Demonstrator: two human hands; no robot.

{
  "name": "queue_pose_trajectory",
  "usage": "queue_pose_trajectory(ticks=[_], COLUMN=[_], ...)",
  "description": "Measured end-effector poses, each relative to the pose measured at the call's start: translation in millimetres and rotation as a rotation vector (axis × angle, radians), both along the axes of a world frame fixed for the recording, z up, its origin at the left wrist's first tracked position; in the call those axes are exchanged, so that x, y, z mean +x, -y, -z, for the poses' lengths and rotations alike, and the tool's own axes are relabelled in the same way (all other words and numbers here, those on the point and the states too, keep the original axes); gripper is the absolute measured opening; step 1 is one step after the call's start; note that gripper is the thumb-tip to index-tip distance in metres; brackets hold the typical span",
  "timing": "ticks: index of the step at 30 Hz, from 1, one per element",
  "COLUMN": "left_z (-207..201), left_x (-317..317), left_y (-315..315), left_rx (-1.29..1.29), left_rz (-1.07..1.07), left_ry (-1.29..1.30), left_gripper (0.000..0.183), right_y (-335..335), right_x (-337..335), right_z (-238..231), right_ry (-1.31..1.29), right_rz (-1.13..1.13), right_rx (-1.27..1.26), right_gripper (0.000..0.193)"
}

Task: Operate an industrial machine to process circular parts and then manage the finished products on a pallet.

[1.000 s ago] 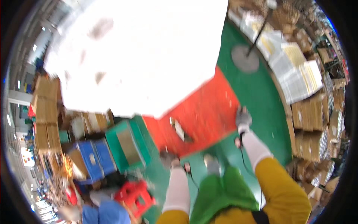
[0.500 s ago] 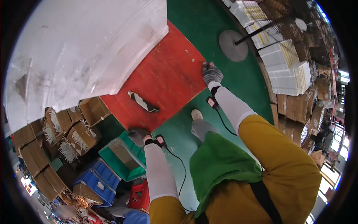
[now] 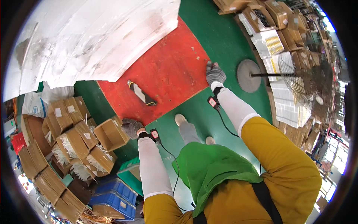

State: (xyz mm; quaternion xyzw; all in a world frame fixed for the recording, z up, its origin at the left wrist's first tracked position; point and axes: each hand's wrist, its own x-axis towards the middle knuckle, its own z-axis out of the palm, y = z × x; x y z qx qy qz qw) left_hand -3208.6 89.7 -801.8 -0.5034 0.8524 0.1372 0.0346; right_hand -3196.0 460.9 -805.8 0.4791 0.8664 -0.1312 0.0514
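— Standing here with nothing carried; log it near to far, please.

— Item one: my left hand (image 3: 131, 127), grey-gloved, fingers curled loosely, pinching nothing that I can see. It hangs just beside the open cardboard box (image 3: 109, 133), not touching it as far as I can tell.

— And the other?

— Item two: my right hand (image 3: 215, 73), same grey glove, fingers bunched and empty, hovering over the edge of the red board (image 3: 164, 74). Whether it touches the board I cannot tell.

— What lies between them?

— Item three: black-and-white handheld tool (image 3: 141, 93), flat on the red board, ahead of my left hand and well to the left of my right. Nearest loose thing to either glove.

— Further out?

— Item four: white sheet (image 3: 93, 37) overlapping the board's far edge. Item five: round fan base (image 3: 248, 75), right of my right hand.

— Handling note?

— My judgement: reach for the tool with the left, stoop squarely, grip its middle, keep my wrist cable clear.
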Motion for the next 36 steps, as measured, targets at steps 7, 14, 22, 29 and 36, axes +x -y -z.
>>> queue_pose_trajectory(ticks=[7,14,22,29,36], left_z=[1.7,0.2,5.1,43.4,-2.8], left_x=[-170.1,-327.1,-517.8,-650.9,-777.1], left_y=[-46.1,-74.4,-145.6,-151.2,-245.1], left_rx=[-0.041,-0.008,0.027,0.918,0.156], left_rz=[0.099,0.119,0.228,0.049,0.399], left_ry=[-0.058,-0.055,-0.06,-0.834,-0.021], left_gripper=[0.052,0.053,0.051,0.037,0.053], right_y=[-44.7,-64.9,-128.9,-151.4,-205.8], right_x=[-138.6,-273.6,-431.9,-567.2,-656.7], right_z=[-8.6,-4.8,2.7,-12.4,3.7], right_ry=[0.085,0.038,0.034,0.011,-0.012], right_rz=[0.098,0.159,0.259,0.264,0.403], right_rx=[-0.02,-0.016,-0.011,-0.048,-0.075], right_gripper=[0.051,0.05,0.049,0.047,0.044])
